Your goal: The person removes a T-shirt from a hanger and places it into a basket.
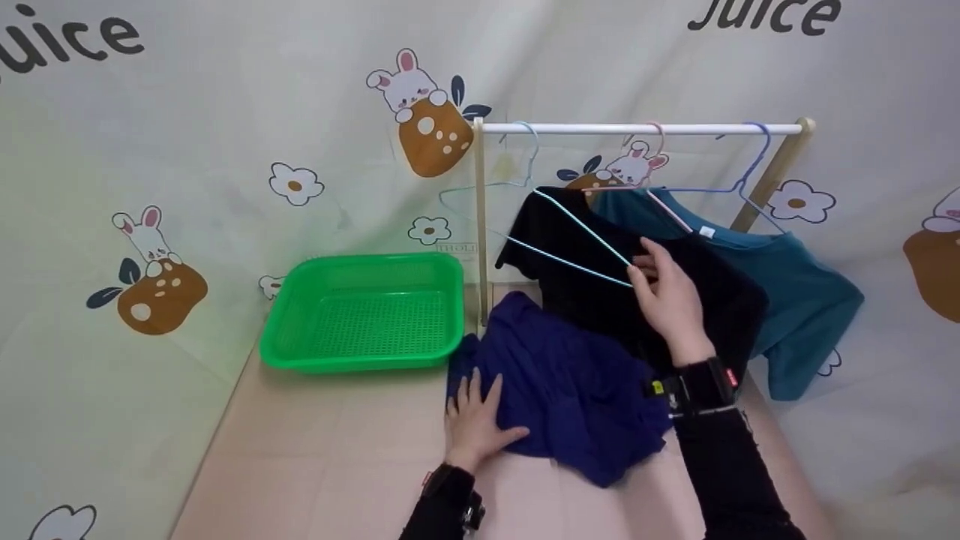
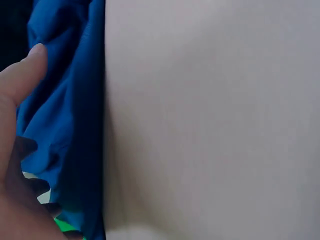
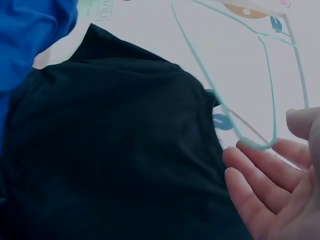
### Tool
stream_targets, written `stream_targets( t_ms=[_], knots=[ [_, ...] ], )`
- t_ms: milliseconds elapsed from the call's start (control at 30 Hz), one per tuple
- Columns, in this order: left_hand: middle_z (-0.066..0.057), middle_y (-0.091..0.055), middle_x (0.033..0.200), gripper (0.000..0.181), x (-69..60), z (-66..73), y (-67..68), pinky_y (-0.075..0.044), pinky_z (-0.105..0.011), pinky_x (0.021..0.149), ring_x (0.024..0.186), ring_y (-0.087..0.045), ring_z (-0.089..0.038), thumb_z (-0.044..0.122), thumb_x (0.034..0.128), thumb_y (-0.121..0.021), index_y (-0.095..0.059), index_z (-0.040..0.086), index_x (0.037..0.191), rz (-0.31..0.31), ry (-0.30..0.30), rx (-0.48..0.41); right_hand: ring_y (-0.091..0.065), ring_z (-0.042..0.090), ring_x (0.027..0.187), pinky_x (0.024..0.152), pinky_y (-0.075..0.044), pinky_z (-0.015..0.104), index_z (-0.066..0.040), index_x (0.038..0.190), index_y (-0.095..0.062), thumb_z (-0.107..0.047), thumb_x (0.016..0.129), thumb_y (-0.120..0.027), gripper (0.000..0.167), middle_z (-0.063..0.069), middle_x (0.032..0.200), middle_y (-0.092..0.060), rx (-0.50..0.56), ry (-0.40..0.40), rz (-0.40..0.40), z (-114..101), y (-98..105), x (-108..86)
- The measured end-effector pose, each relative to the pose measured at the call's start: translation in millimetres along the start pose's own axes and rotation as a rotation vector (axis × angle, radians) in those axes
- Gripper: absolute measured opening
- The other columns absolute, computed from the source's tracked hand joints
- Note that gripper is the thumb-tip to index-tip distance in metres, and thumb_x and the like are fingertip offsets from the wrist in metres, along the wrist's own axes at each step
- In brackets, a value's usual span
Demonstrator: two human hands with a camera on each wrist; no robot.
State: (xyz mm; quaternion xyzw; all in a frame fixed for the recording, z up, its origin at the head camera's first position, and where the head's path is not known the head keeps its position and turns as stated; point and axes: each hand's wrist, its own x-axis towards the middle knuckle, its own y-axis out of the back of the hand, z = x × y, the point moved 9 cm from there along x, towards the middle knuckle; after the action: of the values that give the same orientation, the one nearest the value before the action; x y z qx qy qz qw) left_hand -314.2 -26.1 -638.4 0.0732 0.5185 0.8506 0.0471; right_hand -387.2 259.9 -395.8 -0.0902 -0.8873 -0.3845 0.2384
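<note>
A light blue wire hanger [image 1: 574,217] hangs by its hook from the white rail. My right hand [image 1: 670,304] is at its near end. In the right wrist view the hanger's rounded corner [image 3: 260,146] lies against my fingertips, with the thumb apart from them. A crumpled navy blue garment [image 1: 570,397] lies on the table. My left hand [image 1: 474,427] rests on its left edge, fingers spread. In the left wrist view that hand [image 2: 15,125] is partly cut off beside the blue cloth [image 2: 82,115].
On the rail [image 1: 585,129], a black shirt [image 1: 585,277] hangs from a pink hanger [image 1: 658,142], a teal shirt [image 1: 810,292] from a blue-purple hanger [image 1: 761,157]. A green basket [image 1: 364,364] stands left of the rack's wooden post [image 1: 481,225]. A patterned curtain [image 1: 225,90] backs the table [image 1: 360,442].
</note>
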Motion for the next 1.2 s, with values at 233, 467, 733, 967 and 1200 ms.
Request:
stream_targets(
  t_ms=[233, 467, 733, 967, 1200],
  knots=[
    [-0.019, -0.03, 0.157, 0.116, 5.3, 3.3, -7.7, -0.023, -0.069, 0.107, 0.143, -0.022, -0.048, 0.058, 0.0627, -0.087, -0.029, 0.023, 0.157, -0.026, 0.026, 0.032, -0.048, 0.036, 0.129, 0.102, -0.042, 0.051, -0.006, 0.155, -0.03, -0.03, 0.103, -0.055, 0.063, 0.023, 0.146, -0.045, 0.098, -0.035, -0.062, 24.2, -18.6, -35.6],
    [-0.013, -0.051, 0.137, 0.107, 2.1, 6.4, -6.2, -0.034, -0.063, 0.1, 0.129, -0.041, -0.042, 0.057, 0.0639, -0.086, -0.039, 0.021, 0.153, 0.014, 0.034, 0.107, -0.04, 0.04, 0.135, 0.107, -0.032, 0.056, -0.007, 0.156, -0.029, -0.027, 0.102, -0.056, 0.064, 0.024, 0.15, -0.039, 0.084, -0.015, -0.134, 40.1, -39.3, -68.4],
    [-0.006, -0.063, 0.107, 0.064, 0.6, 5.1, -6.0, -0.041, -0.051, 0.078, 0.099, -0.053, -0.03, 0.051, 0.0652, -0.085, -0.067, 0.019, 0.118, 0.079, 0.05, 0.126, -0.034, 0.045, 0.138, 0.11, -0.028, 0.059, -0.005, 0.157, -0.025, -0.027, 0.1, -0.059, 0.069, 0.028, 0.153, -0.032, 0.071, -0.042, -0.247, 57.9, -69.2, -103.5],
    [-0.005, -0.06, 0.089, 0.027, -1.4, 4.0, 0.3, -0.048, -0.045, 0.065, 0.086, -0.06, -0.028, 0.036, 0.0809, -0.08, -0.062, 0.017, 0.088, 0.104, 0.031, 0.094, -0.03, 0.045, 0.14, 0.11, -0.026, 0.062, -0.002, 0.155, -0.027, -0.026, 0.097, -0.063, 0.072, 0.026, 0.155, -0.03, 0.045, -0.016, -0.299, 64.9, -86.4, -132.4],
    [-0.012, -0.056, 0.079, 0.012, 6.8, -16.8, 37.1, -0.051, -0.049, 0.069, 0.077, -0.061, -0.032, 0.005, 0.0923, -0.061, -0.05, 0.003, 0.09, 0.244, 0.071, -0.355, -0.027, 0.049, 0.14, 0.11, -0.023, 0.063, 0.002, 0.154, -0.027, -0.024, 0.097, -0.064, 0.073, 0.03, 0.155, -0.028, 0.054, -0.024, -0.309, 72.2, -85.9, -149.5]
  ],
)
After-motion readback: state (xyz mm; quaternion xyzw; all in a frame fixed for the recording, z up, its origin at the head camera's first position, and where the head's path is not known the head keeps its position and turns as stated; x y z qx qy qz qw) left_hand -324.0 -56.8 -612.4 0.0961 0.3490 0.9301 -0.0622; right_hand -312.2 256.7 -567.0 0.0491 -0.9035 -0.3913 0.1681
